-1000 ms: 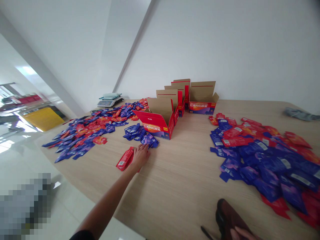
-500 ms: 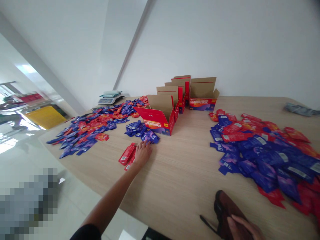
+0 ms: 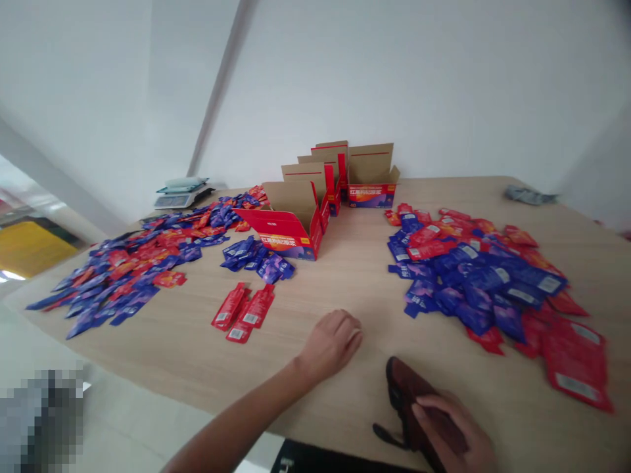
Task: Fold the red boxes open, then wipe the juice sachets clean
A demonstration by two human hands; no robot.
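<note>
My left hand is over the middle of the table with its fingers curled in a loose fist, and no sachet shows in it. At the front edge, my right hand has its thumb and fingers on a dark brown leather case with a black strap. To the left of my left hand lie a few red sachets, printed sides with white labels facing up. Beyond them, a small heap of blue sachets rests against an open red carton.
More open cartons stand behind the first one. A large mixed sachet pile covers the table's left side, with a scale behind it. Another red and blue pile lies at right. A grey cloth is at the far right.
My left hand has drawn back from the blue sachets, toward me and to the right. My right hand stays on the brown case. The view has turned slightly right.
</note>
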